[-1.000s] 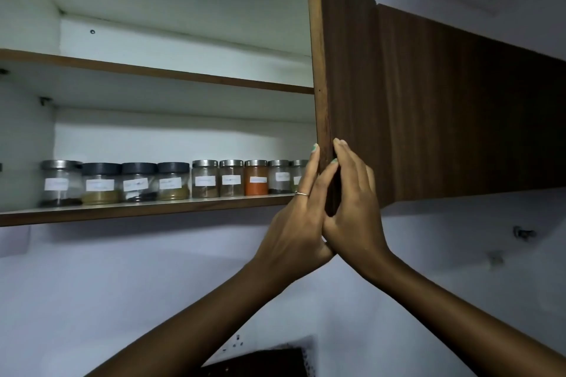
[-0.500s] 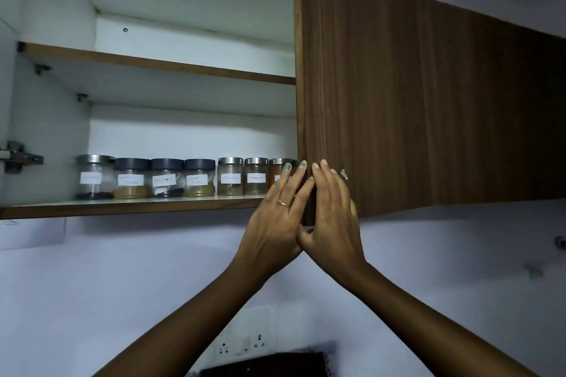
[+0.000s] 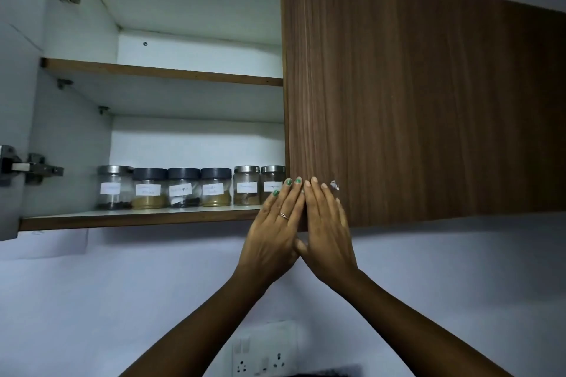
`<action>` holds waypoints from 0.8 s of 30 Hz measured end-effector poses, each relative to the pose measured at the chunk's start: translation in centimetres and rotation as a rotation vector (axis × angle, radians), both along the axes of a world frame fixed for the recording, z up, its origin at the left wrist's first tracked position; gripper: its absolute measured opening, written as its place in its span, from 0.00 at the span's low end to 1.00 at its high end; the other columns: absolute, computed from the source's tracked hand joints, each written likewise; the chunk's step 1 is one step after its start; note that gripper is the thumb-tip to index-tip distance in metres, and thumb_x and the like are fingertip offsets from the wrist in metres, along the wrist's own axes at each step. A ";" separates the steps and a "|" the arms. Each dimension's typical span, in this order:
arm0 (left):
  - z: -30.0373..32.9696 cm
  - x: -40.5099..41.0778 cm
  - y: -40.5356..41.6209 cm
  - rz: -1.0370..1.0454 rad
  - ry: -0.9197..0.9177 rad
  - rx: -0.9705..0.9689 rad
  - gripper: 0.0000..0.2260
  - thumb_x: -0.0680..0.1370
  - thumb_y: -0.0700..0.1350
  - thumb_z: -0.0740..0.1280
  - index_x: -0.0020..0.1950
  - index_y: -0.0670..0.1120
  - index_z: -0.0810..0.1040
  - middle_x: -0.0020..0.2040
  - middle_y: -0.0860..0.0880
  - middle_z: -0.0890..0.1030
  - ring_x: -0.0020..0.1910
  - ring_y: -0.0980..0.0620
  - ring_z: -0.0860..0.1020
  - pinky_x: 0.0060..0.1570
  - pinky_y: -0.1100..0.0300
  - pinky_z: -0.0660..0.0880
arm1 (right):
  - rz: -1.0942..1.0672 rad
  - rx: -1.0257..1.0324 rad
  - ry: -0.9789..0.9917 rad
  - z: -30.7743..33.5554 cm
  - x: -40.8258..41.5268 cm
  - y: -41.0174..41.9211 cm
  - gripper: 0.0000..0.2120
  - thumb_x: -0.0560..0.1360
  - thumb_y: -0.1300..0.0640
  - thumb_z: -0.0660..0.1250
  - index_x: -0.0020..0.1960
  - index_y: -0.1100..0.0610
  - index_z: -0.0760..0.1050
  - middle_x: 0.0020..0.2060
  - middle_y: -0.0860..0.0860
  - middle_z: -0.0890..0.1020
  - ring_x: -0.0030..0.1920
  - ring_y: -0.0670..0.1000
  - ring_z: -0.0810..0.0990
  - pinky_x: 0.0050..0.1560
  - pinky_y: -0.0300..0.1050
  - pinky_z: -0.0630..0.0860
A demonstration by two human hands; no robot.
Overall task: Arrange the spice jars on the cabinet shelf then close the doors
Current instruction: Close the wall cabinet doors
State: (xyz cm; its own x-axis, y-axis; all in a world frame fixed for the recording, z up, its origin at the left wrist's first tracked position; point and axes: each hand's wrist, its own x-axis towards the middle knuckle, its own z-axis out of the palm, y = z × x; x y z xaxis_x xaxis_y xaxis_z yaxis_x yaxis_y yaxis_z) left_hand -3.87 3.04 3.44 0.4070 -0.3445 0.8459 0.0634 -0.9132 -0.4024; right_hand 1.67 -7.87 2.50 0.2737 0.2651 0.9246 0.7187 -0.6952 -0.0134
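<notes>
1. Right now I see both hands flat on the right cabinet door (image 3: 413,95), at its lower left corner.
2. Left hand (image 3: 277,223): fingers straight and together, tips on the door's left edge, ring on one finger, green nails. Nothing held.
3. Right hand (image 3: 326,223): fingers straight, slightly fanned, palm against the door face. Nothing held.
4. The two hands touch along their inner edges (thumbs meet below the door's bottom edge).
5. Spice jars (image 3: 183,187): one row on the lower shelf (image 3: 137,219), upright, side by side, white labels facing out. Six visible; the door hides whatever lies further right. From the left: one silver lid, three dark lids, two silver lids.
6. Upper shelf (image 3: 159,72) sits above the jars.
7. Left cabinet door (image 3: 12,101) stands swung out at frame left, hinge (image 3: 27,167) exposed.
8. Wall socket (image 3: 263,352) is below, between the forearms.
9. I can't tell whether the right door is fully seated against the cabinet.
</notes>
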 end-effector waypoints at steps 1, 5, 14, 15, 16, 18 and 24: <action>-0.1 0.3 0.0 0.019 0.013 -0.014 0.33 0.71 0.48 0.69 0.73 0.37 0.65 0.74 0.40 0.64 0.74 0.43 0.62 0.71 0.47 0.62 | 0.000 -0.023 0.011 -0.1 0.5 0.1 0.40 0.74 0.45 0.62 0.77 0.55 0.44 0.77 0.51 0.46 0.76 0.50 0.41 0.74 0.48 0.40; -0.3 1.7 0.2 0.088 0.068 -0.059 0.34 0.76 0.50 0.60 0.76 0.38 0.50 0.77 0.40 0.50 0.76 0.43 0.46 0.75 0.48 0.47 | -0.056 -0.101 0.046 -0.6 2.4 0.3 0.39 0.76 0.40 0.54 0.75 0.52 0.36 0.76 0.50 0.39 0.75 0.49 0.34 0.72 0.47 0.32; -0.9 5.6 1.5 0.115 0.135 -0.136 0.37 0.78 0.56 0.50 0.71 0.42 0.27 0.74 0.42 0.30 0.74 0.44 0.31 0.75 0.50 0.34 | -0.133 -0.207 0.061 -1.0 5.4 1.0 0.38 0.76 0.38 0.49 0.72 0.52 0.27 0.74 0.52 0.31 0.73 0.53 0.29 0.74 0.53 0.35; -0.9 5.9 1.6 0.112 0.135 -0.139 0.37 0.78 0.56 0.51 0.70 0.42 0.27 0.74 0.42 0.29 0.74 0.44 0.31 0.75 0.50 0.34 | -0.144 -0.209 0.056 -1.0 5.6 1.1 0.39 0.76 0.39 0.50 0.72 0.52 0.28 0.73 0.52 0.31 0.73 0.54 0.29 0.74 0.53 0.35; -1.0 6.2 1.6 0.101 0.136 -0.146 0.37 0.78 0.56 0.51 0.70 0.42 0.26 0.74 0.42 0.30 0.74 0.43 0.31 0.75 0.50 0.35 | -0.154 -0.206 0.050 -1.1 5.8 1.2 0.39 0.76 0.39 0.51 0.73 0.53 0.29 0.74 0.52 0.32 0.73 0.54 0.30 0.74 0.54 0.34; -1.0 6.5 1.7 0.076 0.132 -0.158 0.38 0.78 0.56 0.52 0.70 0.42 0.27 0.74 0.42 0.30 0.74 0.43 0.31 0.75 0.50 0.35 | -0.169 -0.199 0.040 -1.3 5.9 1.3 0.40 0.75 0.40 0.53 0.74 0.54 0.31 0.74 0.53 0.35 0.74 0.56 0.32 0.73 0.55 0.34; -1.0 6.7 1.7 0.113 0.144 -0.146 0.41 0.77 0.56 0.54 0.69 0.41 0.24 0.73 0.41 0.28 0.74 0.43 0.30 0.75 0.49 0.36 | -0.192 -0.225 0.055 -1.0 6.0 1.1 0.41 0.75 0.39 0.52 0.72 0.53 0.27 0.72 0.52 0.30 0.73 0.55 0.29 0.72 0.52 0.30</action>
State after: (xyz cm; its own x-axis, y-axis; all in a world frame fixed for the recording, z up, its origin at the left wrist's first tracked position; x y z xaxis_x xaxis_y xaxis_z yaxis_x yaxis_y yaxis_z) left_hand 2.78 4.74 2.40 0.5561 -0.1682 0.8139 0.1200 -0.9528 -0.2789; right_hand 7.66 -6.75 1.47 0.3865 0.3999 0.8311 0.5763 -0.8082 0.1209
